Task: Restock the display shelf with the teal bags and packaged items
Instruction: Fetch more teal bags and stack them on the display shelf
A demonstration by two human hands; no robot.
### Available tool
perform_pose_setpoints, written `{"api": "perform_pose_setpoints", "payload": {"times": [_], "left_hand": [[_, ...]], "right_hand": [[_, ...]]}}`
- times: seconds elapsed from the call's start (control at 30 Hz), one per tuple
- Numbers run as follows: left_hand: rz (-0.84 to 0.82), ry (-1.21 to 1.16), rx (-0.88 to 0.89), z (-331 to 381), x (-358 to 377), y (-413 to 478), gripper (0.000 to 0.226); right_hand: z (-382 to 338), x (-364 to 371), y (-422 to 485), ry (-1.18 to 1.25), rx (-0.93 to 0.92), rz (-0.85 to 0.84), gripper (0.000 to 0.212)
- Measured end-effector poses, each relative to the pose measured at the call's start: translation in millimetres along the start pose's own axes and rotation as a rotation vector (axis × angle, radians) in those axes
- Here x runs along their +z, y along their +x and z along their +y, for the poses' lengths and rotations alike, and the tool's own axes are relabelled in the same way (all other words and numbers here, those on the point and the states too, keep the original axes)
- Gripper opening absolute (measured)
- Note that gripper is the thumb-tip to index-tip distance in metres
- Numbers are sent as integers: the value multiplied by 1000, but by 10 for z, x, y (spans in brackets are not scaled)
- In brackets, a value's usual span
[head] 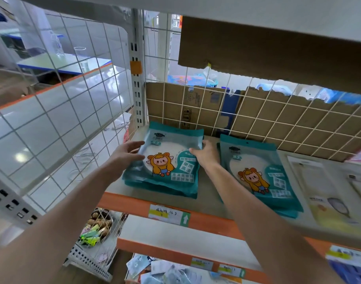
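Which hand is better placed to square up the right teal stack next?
Right, probably. The right hand is at the right edge of the left stack, directly beside the right stack. The left hand is at the left stack's far edge and would have to cross over.

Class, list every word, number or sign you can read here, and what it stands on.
"便携高清": left teal bag.
White up arrow: shelf-edge label; handwriting beside it too blurred.
Right teal bag, lower price tags: print too blurred.
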State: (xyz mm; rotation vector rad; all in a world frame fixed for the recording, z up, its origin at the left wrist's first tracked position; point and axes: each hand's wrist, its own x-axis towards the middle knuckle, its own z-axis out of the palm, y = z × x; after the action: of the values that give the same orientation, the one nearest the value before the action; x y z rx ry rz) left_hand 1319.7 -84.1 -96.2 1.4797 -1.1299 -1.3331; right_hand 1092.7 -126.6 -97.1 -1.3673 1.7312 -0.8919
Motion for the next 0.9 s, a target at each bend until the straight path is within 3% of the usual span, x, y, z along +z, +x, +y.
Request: {"api": "perform_pose_setpoints", "payload": {"times": [0.27,0.5,0.57,0.73,0.8,0.9], "left_hand": [[48,123,44,-14,40,-11,54],[-9,110,61,0,74,-48,58],[-32,122,63,-4,69,-59,70],[-262,299,65,-149,16,-155,143],[-311,370,72,-224,-1,-172,150],[-290,378,105,-267,10,-149,132]], "right_hand": [[58,42,15,8,-27,51,36],[49,-5,17,59,-16,52,43],[49,-27,-16,79,-19,45,41],[172,-23,-173,104,-41,-78,37],[236,17,-242,112,-29,-132,41],[246,71,-322,110,-31,-142,58]]}}
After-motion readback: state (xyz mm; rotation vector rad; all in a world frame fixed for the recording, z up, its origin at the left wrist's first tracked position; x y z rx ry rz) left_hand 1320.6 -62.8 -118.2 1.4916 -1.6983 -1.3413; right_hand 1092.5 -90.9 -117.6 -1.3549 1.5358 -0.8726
